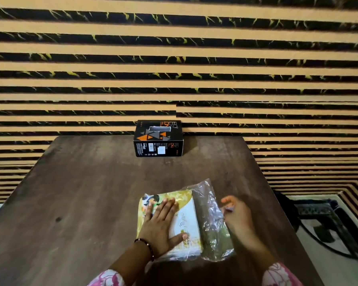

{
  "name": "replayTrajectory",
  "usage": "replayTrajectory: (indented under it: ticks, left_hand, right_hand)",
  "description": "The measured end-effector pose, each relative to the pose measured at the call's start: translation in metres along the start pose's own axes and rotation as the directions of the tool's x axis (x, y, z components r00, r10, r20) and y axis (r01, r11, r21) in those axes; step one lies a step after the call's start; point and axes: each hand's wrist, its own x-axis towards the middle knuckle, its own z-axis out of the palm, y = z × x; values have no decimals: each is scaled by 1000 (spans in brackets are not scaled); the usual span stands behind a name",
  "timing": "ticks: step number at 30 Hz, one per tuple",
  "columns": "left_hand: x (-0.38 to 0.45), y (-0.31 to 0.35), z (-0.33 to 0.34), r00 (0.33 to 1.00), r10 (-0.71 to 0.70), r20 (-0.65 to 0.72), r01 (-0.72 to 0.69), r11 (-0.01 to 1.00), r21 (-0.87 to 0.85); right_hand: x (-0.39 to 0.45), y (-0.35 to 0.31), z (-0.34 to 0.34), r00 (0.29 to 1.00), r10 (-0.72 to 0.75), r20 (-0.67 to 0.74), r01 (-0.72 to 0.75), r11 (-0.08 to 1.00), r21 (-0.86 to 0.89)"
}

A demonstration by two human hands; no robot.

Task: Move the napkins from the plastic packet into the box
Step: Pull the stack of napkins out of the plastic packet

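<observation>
A plastic packet (210, 215) lies near the table's front edge, clear at its right end and printed yellow-green at its left. White napkins (189, 221) fill its left part. My left hand (160, 226) lies flat on top of the packet with fingers spread. My right hand (237, 216) rests at the packet's loose clear right end, fingers curled at the plastic; it is blurred and I cannot tell whether it grips the film. A black box (158, 139) with orange and grey triangles and a slot in its top stands at the far edge of the table.
The brown wooden table (87, 186) stands against a wall of tan and black stripes. To the right, below the table, black cables (327, 240) run over a light floor. A dark bracelet is on my left wrist.
</observation>
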Motion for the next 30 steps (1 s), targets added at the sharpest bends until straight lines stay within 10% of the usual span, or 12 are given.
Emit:
replayTrajectory:
  ticks: [7, 10, 14, 24, 30]
  left_hand:
    - [-2, -12, 0, 999, 35, -21, -36, 999, -20]
    - [-2, -6, -2, 999, 26, -33, -26, 1000, -2]
    - [-1, 4, -2, 997, -15, -76, 14, 1000, -2]
    - [-14, -5, 10, 989, -88, -121, 83, 996, -44]
    - [-16, -4, 7, 990, -97, -105, 96, 995, -15]
  right_hand:
    - [16, 34, 0, 994, 112, 10, -112, 985, 131]
    - [4, 33, 0, 964, -249, -94, 210, 929, -305]
    - [-6, 30, 6, 800, -592, 97, 564, 688, -457]
    - [-4, -2, 31, 849, -428, 310, 527, 722, -449]
    - [1, -20, 40, 911, -65, 408, 117, 988, -103]
